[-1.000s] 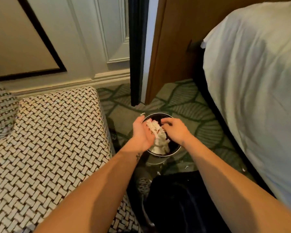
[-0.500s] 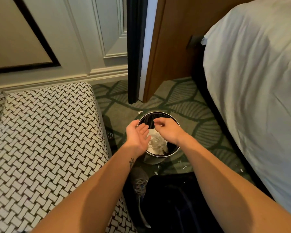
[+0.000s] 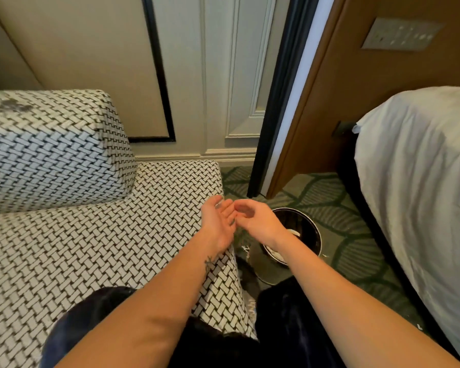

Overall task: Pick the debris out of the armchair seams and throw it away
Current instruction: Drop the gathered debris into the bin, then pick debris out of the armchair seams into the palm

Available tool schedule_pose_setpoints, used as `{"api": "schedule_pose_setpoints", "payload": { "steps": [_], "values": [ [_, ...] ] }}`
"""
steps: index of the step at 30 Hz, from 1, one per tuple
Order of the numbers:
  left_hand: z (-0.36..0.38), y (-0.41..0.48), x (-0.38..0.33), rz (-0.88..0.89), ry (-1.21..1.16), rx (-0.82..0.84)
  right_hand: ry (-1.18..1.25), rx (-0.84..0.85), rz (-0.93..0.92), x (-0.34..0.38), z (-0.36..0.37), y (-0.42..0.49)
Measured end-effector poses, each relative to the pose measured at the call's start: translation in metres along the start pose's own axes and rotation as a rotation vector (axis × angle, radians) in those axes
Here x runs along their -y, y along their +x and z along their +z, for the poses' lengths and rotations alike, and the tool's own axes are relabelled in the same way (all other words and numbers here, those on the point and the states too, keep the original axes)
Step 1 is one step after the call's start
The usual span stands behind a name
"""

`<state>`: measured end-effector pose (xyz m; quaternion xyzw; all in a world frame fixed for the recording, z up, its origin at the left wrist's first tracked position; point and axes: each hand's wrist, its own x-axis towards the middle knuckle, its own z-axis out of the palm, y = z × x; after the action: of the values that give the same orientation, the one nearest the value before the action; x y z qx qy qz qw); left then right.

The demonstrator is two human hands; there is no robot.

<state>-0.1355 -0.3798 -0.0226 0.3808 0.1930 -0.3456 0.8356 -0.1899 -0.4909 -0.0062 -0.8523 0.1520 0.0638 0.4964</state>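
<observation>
The armchair (image 3: 91, 248) has a black-and-white woven seat and a thick armrest (image 3: 51, 147) at the back left. My left hand (image 3: 218, 221) hovers palm up over the seat's right edge, fingers relaxed and holding nothing. Beside it, my right hand (image 3: 255, 219) has loosely curled fingers that brush the left palm; I see nothing held in it. Just to the right, on the carpet, stands a round black waste bin (image 3: 306, 229) with white debris (image 3: 292, 232) inside, partly hidden by my right wrist.
A bed with a white sheet (image 3: 422, 195) fills the right side. A wooden panel (image 3: 343, 102) and a dark door edge (image 3: 274, 102) stand behind the bin. White scraps (image 3: 246, 249) lie on the green patterned carpet (image 3: 343, 221). My dark-clothed legs (image 3: 276, 328) are at the bottom.
Both hands have lifted away from above the bin and moved left toward the seat edge. The white debris left my hands and lies in the bin. The view has swung up and left.
</observation>
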Motion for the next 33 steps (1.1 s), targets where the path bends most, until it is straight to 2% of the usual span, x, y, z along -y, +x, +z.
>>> {"api": "schedule_pose_setpoints", "payload": {
  "steps": [7, 14, 20, 26, 29, 33],
  "values": [
    [-0.081, -0.09, -0.096, 0.138, 0.109, -0.078, -0.015, 0.18, -0.188, 0.118, 0.084, -0.029],
    [-0.183, -0.188, -0.147, 0.269, -0.196, -0.195, -0.069, 0.413, -0.356, 0.199, 0.183, -0.055],
    [-0.269, -0.258, -0.139, 0.417, -0.4, -0.262, -0.137, 0.642, -0.431, 0.232, 0.266, -0.089],
    [-0.346, -0.318, -0.108, 0.508, -0.54, -0.339, -0.248, 0.78, -0.496, 0.237, 0.337, -0.121],
    [-0.38, -0.342, -0.088, 0.503, -0.586, -0.348, -0.293, 0.815, -0.531, 0.236, 0.363, -0.132],
    [-0.418, -0.368, -0.063, 0.412, -0.556, -0.238, -0.356, 0.865, -0.533, 0.231, 0.399, -0.148]
  ]
}}
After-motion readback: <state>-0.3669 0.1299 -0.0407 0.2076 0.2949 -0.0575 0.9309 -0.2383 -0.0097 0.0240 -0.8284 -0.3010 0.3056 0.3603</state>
